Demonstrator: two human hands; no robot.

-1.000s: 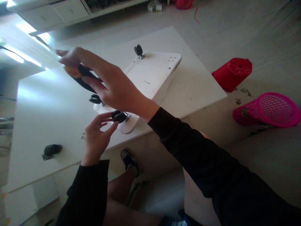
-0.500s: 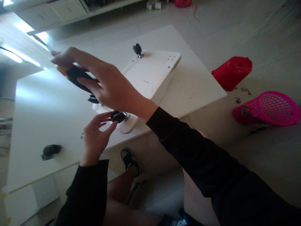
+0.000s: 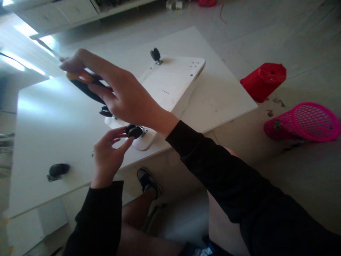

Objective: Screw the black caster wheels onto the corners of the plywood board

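My left hand point(image 3: 110, 156) pinches a black caster wheel point(image 3: 133, 132) between thumb and fingers. Its metal plate sits at the near end of a white panel point(image 3: 170, 85) on the table. Above it, my right hand point(image 3: 117, 85) wraps round the black and orange handle of a screwdriver point(image 3: 89, 90); the hand and wrist hide the tool's tip. A second caster point(image 3: 106, 111) shows just under the right hand, and a third caster point(image 3: 155, 54) stands upright at the panel's far corner. The panel's right far corner has small holes and no wheel.
A loose caster point(image 3: 58, 170) lies on the white table point(image 3: 39, 135) at the left. On the floor to the right are a red bin point(image 3: 263, 81) and a pink mesh basket point(image 3: 301, 122). A shoe point(image 3: 146, 179) is below the table edge.
My right hand's fingers have shifted slightly round the screwdriver, and its handle appears turned, with the orange part showing differently. My left hand keeps its hold on the caster wheel.
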